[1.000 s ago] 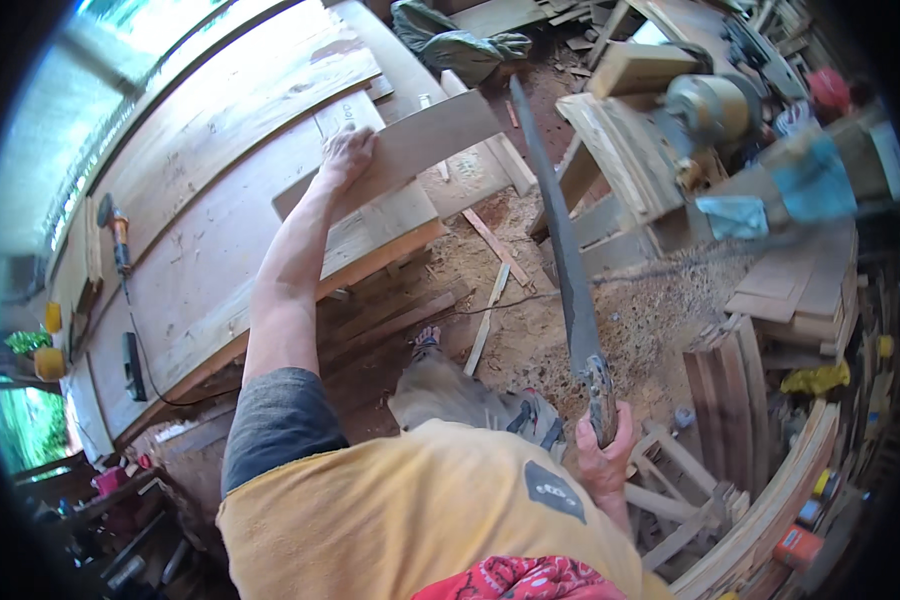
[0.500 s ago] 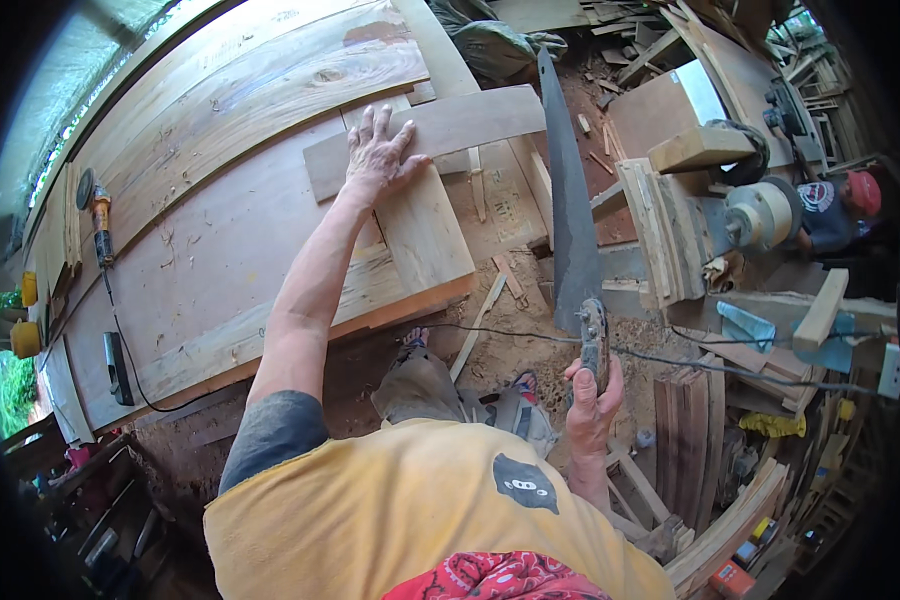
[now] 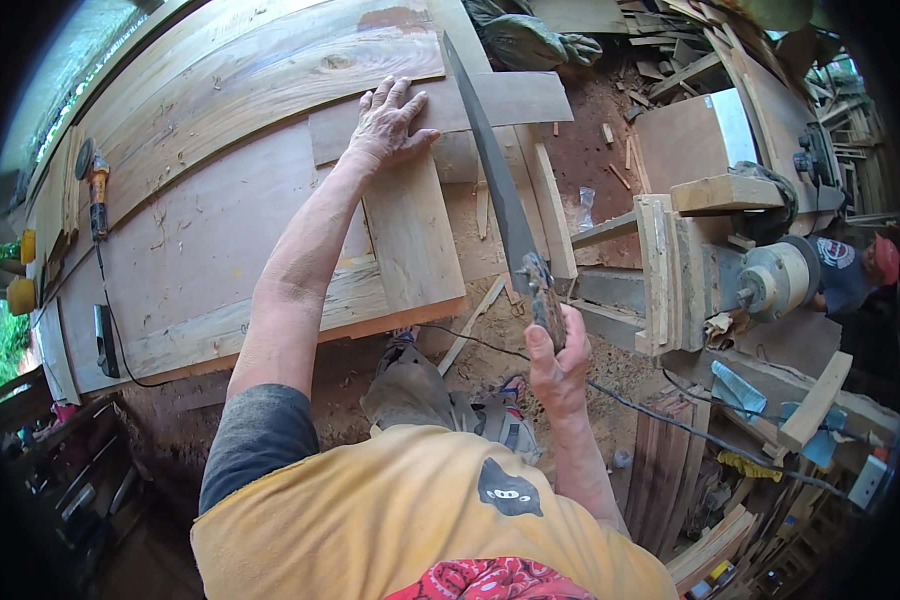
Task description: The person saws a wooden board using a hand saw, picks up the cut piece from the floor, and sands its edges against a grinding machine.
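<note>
My left hand [image 3: 390, 130] lies spread on a short thin plank [image 3: 526, 96], which rests crosswise on a wider board [image 3: 410, 245] atop the wooden worktop [image 3: 210, 250]. Gripped in my right hand [image 3: 558, 365] is the handle of a long, dark handsaw [image 3: 500, 180]. Its blade points away from me and crosses the short plank to the right of my left hand's fingers; I cannot tell whether the teeth touch it.
An angle grinder [image 3: 98, 195] and a black tool [image 3: 105, 340] lie left on the worktop. Right are a motorised machine [image 3: 775, 280], a co-worker [image 3: 840, 270] in a red cap and stacked offcuts [image 3: 660, 470]. A cable [image 3: 650, 410] runs below the worktop's edge.
My left fingers, curled at the plank a second ago, now lie spread on it. The saw has swung left from beside the plank's right end to across it.
</note>
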The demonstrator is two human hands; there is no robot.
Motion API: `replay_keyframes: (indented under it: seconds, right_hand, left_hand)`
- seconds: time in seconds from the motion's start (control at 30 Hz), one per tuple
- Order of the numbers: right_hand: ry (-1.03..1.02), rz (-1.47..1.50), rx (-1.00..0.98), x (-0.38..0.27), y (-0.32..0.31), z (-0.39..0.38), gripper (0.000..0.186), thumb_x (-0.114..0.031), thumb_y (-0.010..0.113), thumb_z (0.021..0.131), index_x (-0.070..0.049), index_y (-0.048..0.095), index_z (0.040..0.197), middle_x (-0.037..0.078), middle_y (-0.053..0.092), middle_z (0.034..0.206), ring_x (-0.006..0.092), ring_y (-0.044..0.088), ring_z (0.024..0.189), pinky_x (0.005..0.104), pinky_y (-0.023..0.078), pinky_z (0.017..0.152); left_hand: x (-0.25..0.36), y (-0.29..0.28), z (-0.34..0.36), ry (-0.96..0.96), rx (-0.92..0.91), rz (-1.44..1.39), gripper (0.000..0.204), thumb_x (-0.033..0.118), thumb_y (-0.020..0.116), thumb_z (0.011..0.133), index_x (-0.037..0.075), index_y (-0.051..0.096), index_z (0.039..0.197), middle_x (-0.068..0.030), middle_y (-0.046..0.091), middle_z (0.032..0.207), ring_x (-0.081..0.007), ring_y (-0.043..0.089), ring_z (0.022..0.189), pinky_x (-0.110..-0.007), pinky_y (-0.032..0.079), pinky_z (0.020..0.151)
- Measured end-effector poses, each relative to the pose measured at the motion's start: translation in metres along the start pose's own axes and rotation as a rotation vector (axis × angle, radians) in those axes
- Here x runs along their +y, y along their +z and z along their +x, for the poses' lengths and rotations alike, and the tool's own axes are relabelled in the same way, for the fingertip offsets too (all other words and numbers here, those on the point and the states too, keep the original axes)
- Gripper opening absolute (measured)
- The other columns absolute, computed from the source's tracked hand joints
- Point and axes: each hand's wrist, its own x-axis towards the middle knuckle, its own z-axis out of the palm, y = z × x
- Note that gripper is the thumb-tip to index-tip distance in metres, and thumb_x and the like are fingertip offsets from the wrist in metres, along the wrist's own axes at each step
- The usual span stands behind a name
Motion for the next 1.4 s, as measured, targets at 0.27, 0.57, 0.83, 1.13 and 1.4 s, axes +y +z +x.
replay_keyframes:
  seconds: [0.27, 0.57, 0.83, 1.13, 1.4]
  right_hand:
    - [-0.129, -0.002, 0.004, -0.006, 0.013, 0.011, 0.063, -0.047, 0.065, 0.096, 0.004, 0.048, 0.129, 0.016, 0.060, 0.111, 0.0238, 0.060, 0.099, 0.0373, 0.050, 0.088]
    - [-0.157, -0.079, -0.010, -0.005, 0.006, 0.010, 0.061, -0.042, 0.065, 0.097, 0.005, 0.046, 0.132, 0.021, 0.063, 0.111, 0.0296, 0.065, 0.099, 0.0397, 0.052, 0.086]
    - [-0.114, -0.075, -0.014, -0.021, -0.004, 0.011, 0.053, -0.029, 0.064, 0.095, 0.004, 0.046, 0.133, 0.023, 0.065, 0.108, 0.0337, 0.067, 0.095, 0.0415, 0.054, 0.084]
    - [-0.192, -0.132, 0.005, -0.037, -0.004, 0.017, 0.052, -0.026, 0.065, 0.092, 0.003, 0.048, 0.132, 0.024, 0.066, 0.108, 0.0375, 0.069, 0.095, 0.0430, 0.055, 0.083]
    - [-0.129, -0.120, 0.041, -0.035, -0.012, 0.009, 0.052, -0.026, 0.063, 0.093, 0.003, 0.047, 0.133, 0.023, 0.066, 0.107, 0.0354, 0.069, 0.094, 0.0419, 0.055, 0.083]
  left_hand:
    - [-0.001, 0.005, 0.001, -0.002, 0.065, 0.000, 0.085, 0.066, 0.062, 0.087, 0.004, 0.051, 0.145, -0.0181, 0.036, 0.159, -0.0342, 0.024, 0.152, -0.055, 0.021, 0.120]
    - [0.002, 0.005, 0.002, 0.079, 0.133, -0.007, 0.084, 0.066, 0.066, 0.084, 0.004, 0.057, 0.139, -0.0274, 0.041, 0.148, -0.0455, 0.032, 0.142, -0.058, 0.026, 0.117]
    - [0.015, 0.013, 0.012, 0.138, 0.101, 0.025, 0.076, 0.057, 0.066, 0.087, 0.002, 0.056, 0.138, -0.0285, 0.045, 0.144, -0.0446, 0.036, 0.141, -0.061, 0.028, 0.114]
    - [0.020, 0.006, 0.004, 0.168, 0.154, 0.025, 0.061, 0.048, 0.064, 0.092, 0.004, 0.059, 0.134, -0.0247, 0.051, 0.137, -0.0408, 0.042, 0.137, -0.061, 0.033, 0.112]
    - [0.026, -0.011, 0.001, 0.252, 0.242, -0.042, 0.028, 0.030, 0.064, 0.095, 0.005, 0.066, 0.109, -0.0144, 0.063, 0.103, -0.0355, 0.062, 0.103, -0.046, 0.053, 0.087]
